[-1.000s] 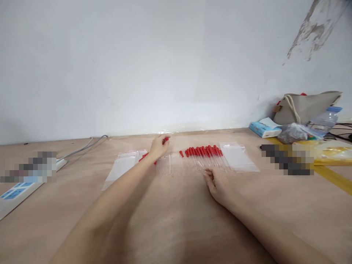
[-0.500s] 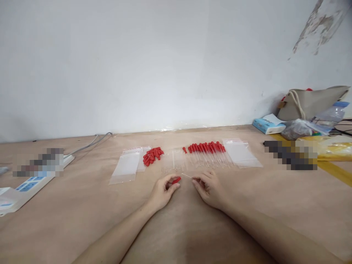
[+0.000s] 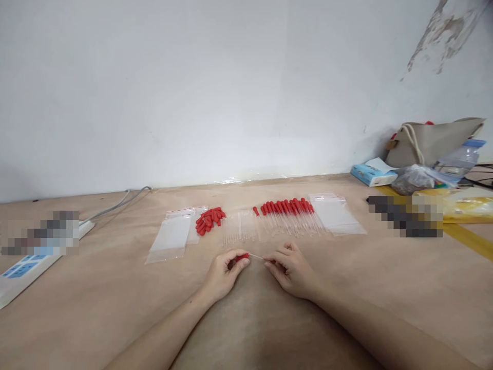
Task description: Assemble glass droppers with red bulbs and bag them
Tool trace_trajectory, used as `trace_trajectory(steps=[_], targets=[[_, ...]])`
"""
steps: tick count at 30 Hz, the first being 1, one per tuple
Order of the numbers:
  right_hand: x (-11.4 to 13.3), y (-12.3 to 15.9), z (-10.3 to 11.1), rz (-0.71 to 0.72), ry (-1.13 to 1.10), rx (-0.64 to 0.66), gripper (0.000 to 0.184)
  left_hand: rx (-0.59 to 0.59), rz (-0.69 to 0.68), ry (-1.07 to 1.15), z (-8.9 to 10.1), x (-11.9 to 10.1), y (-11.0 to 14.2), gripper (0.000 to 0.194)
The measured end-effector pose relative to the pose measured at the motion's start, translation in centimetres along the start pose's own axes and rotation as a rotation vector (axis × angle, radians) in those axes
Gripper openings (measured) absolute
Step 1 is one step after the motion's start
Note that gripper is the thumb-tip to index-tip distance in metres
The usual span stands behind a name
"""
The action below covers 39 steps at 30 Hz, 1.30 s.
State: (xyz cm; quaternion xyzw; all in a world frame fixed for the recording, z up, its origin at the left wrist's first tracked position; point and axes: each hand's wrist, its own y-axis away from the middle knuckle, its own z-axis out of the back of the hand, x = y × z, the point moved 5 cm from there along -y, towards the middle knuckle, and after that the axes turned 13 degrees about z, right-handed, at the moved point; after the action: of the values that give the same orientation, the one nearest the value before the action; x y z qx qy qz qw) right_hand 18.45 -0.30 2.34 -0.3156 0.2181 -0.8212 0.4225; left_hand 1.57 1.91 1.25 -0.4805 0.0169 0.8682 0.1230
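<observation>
thin tube (image 3: 257,256) has reached red bulb (image 3: 243,256), partly hidden in left hand (image 3: 223,271).

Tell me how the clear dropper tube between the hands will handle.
The clear dropper tube is probably stiff: its visible length runs straight between the left hand and right hand. Being so thin, it is likely light and perhaps fragile, though its material is unclear. Its rod-like shape may let it roll if set down.

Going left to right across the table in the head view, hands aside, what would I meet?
Power strip, clear bags, red bulb heap, bare tubes, red-topped tubes, more clear bags, blue box, grayish bag.
</observation>
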Motion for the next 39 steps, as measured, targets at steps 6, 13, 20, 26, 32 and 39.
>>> trace_trajectory(steps=[6,13,20,26,32,39], targets=[[-0.4,-0.2,0.4,0.048,-0.07,0.07,0.02,0.057,-0.109,-0.011,0.0,-1.1,0.8,0.019],[-0.7,0.2,0.9,0.143,0.082,0.146,0.021,0.199,-0.174,-0.136,-0.8,-2.4,1.7,0.022],[0.3,0.4,0.6,0.195,0.217,0.129,0.021,0.209,-0.217,-0.243,-1.2,-2.6,1.8,0.024],[0.7,0.4,-0.1,0.113,0.178,0.166,0.021,0.177,-0.246,-0.26,-1.0,-2.7,2.0,0.022],[1.1,-0.4,-0.2,0.053,0.166,0.246,0.024,0.184,-0.314,-0.304,-1.1,-2.8,1.8,0.022],[-0.6,-0.9,1.5,-0.2,0.177,0.263,0.022,-0.091,-0.031,-0.161,0.7,0.1,0.0,0.042]])
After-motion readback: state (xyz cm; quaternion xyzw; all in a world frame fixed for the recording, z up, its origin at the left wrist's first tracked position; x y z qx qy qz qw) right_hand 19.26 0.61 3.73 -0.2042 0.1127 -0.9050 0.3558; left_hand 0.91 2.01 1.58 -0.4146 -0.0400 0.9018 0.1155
